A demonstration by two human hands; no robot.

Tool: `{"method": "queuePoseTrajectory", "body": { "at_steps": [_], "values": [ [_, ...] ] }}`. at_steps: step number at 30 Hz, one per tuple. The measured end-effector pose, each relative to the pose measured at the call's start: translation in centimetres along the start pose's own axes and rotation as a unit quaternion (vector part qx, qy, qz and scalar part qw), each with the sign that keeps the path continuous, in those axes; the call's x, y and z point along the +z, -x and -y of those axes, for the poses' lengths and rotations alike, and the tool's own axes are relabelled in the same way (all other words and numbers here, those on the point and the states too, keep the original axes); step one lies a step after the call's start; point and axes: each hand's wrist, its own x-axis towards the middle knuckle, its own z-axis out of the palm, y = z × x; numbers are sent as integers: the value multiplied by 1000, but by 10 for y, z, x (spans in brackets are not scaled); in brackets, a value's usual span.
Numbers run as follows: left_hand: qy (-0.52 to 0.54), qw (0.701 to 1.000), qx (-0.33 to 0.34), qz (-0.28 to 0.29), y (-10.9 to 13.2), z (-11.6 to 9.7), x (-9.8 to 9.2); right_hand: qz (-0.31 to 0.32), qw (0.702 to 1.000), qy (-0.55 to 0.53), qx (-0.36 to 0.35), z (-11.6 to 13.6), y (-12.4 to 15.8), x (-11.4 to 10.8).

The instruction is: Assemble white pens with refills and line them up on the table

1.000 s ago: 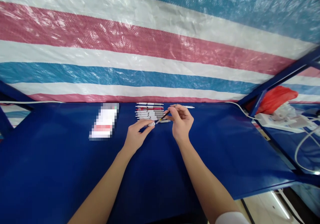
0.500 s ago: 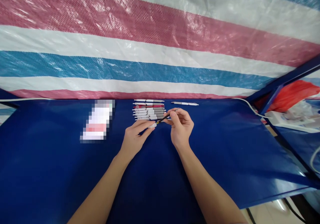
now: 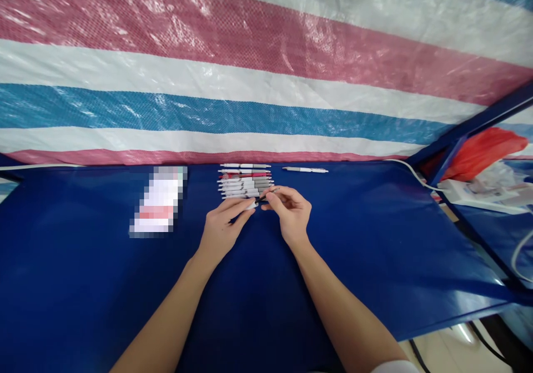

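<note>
Between thumb and fingers, my left hand (image 3: 222, 225) pinches a white pen barrel (image 3: 251, 206). A thin dark refill (image 3: 261, 198) is gripped by my right hand (image 3: 292, 212), its left end at the barrel's opening. Just beyond my hands lies a stack of several pens (image 3: 245, 181), white and grey with a red one among them, side by side on the blue table (image 3: 258, 306). One more white and grey pen (image 3: 305, 169) rests apart, to the right of that row.
A blurred-out white and red item (image 3: 158, 201) lies on the left of the table. Striped plastic sheeting (image 3: 250, 73) rises behind. At the right are a blue metal frame, a red bag (image 3: 485, 154), a white power strip (image 3: 478, 196) and a cable.
My right hand has moved left, closer to my left hand. Less of the dark refill shows between them, with its end now at the white barrel. The view has shifted slightly.
</note>
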Motion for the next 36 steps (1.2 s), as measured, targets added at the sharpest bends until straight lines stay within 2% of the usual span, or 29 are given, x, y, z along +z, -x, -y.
{"method": "queuePoseTrajectory", "body": {
  "at_steps": [6, 14, 21, 29, 36],
  "values": [
    [-14, 999, 30, -14, 1, 5, 1, 20, 999, 24, -8, 0, 1, -2],
    [-33, 996, 73, -26, 1, 6, 4, 1, 1000, 5, 12, -3, 0, -2],
    [-34, 997, 52, -37, 0, 3, 3, 11, 1000, -16, 18, -3, -1, -3],
    [-42, 996, 68, -44, 1, 3, 2, 1, 999, -16, 44, -3, -1, 3],
    [-40, 997, 36, -51, -1, 8, -2, 45, 996, 58, 47, 3, -5, -4]
  ]
}}
